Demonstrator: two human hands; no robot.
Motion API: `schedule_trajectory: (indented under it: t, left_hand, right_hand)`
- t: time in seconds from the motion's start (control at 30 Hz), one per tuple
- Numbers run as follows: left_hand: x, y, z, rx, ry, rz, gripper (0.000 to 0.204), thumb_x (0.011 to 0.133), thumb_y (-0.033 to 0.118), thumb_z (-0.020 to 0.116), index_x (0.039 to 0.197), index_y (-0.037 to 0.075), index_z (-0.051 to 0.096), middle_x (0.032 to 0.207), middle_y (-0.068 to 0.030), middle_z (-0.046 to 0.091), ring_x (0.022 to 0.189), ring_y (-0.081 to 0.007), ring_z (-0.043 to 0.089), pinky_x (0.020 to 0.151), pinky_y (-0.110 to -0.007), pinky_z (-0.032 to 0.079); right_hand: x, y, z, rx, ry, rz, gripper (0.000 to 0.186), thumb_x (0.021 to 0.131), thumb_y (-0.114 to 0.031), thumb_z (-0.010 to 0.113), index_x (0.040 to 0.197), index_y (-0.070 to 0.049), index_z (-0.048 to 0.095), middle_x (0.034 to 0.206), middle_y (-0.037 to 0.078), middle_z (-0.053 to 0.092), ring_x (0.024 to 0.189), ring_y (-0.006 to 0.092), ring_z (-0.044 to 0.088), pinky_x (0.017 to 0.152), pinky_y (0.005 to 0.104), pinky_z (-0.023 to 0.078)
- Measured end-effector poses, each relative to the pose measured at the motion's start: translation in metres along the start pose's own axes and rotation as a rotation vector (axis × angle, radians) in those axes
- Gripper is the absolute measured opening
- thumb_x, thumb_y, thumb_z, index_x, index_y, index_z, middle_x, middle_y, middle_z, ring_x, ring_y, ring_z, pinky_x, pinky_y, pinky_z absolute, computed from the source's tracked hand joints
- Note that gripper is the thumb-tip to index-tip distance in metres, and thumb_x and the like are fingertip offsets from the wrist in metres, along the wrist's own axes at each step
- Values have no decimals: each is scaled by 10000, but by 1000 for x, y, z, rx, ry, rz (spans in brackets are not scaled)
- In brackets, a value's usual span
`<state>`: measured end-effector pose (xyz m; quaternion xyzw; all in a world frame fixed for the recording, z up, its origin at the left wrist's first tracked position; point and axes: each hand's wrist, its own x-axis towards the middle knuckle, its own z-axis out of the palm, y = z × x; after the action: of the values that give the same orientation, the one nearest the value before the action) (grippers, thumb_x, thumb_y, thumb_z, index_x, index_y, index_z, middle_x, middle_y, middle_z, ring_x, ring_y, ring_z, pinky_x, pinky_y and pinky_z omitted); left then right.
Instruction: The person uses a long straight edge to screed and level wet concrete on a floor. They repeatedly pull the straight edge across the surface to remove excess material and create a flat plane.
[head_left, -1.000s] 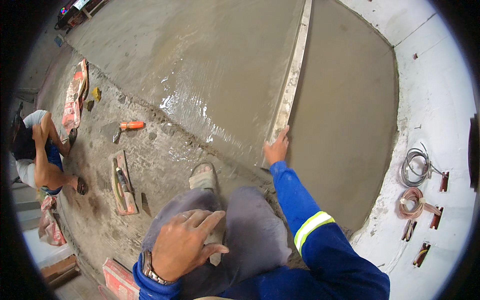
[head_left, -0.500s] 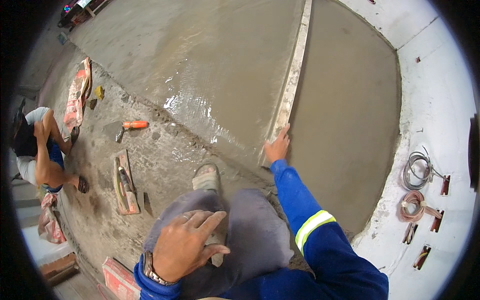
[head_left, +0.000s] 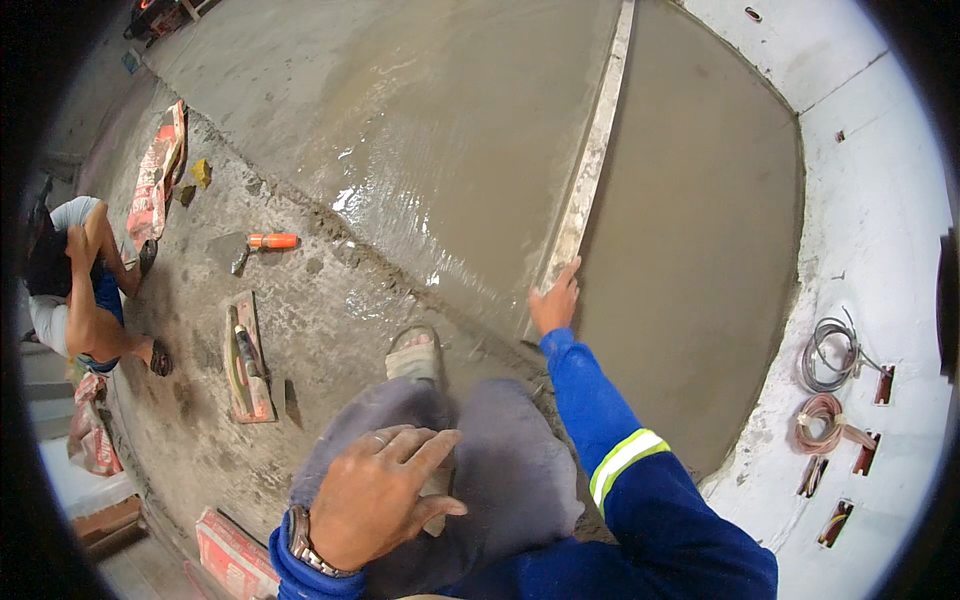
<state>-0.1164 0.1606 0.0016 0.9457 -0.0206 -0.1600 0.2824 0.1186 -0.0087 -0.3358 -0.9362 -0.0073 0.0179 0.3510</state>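
Wall (head_left: 885, 270): white, on your right, with open recessed boxes (head_left: 835, 524)
Floor (head_left: 200, 400): rough grey concrete to your left
Left edge: pale ledges (head_left: 50, 388), possibly steps

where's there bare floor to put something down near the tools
Bare rough floor shows between the black-handled tool and the sandalled foot, and between that tool and the other person's foot. It's crowded where the yellow lump sits beside the upper red-and-white bag. The smooth grey surface right of the straightedge is bare but looks wet.

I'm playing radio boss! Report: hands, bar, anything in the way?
Right hand gripping bar. Left hand empty, over leg. Bar across wet floor. Trowel left, clear of bar.
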Motion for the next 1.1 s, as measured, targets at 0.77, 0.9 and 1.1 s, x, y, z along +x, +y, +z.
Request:
schedule_trajectory:
  t: [0.77, 0.9, 1.1]
  left_hand:
    - [-1, -1, 1, -12, 43, -6, 673, 734, 451, 743, 1286, 107, 571, 1122, -152, 651, 971, -351, 643, 838, -415, 518]
    - [-2, -1, 2, -11, 36, 21, 667, 740, 459, 735, 1283, 108, 570, 1122, -149, 650, 960, -354, 643, 824, -417, 520]
    - [-1, -3, 2, -7, 40, 12, 661, 742, 449, 739, 1284, 112, 569, 1125, -130, 652, 945, -350, 645, 814, -412, 523]
  right_hand:
    - [-1, -9, 9, 25, -13, -61, 1093, 721, -99, 735, 1513, 52, -3, 1322, 369, 431, 1232, 494, 431, 1089, 498, 332]
    - [8, -10, 9, 56, -6, -69, 1087, 718, -101, 738, 1512, 55, 11, 1331, 368, 426, 1229, 499, 431, 1066, 499, 357]
    - [8, -6, 10, 20, 4, -96, 1087, 725, -101, 740, 1515, 49, 9, 1337, 368, 421, 1226, 491, 439, 1068, 499, 353]
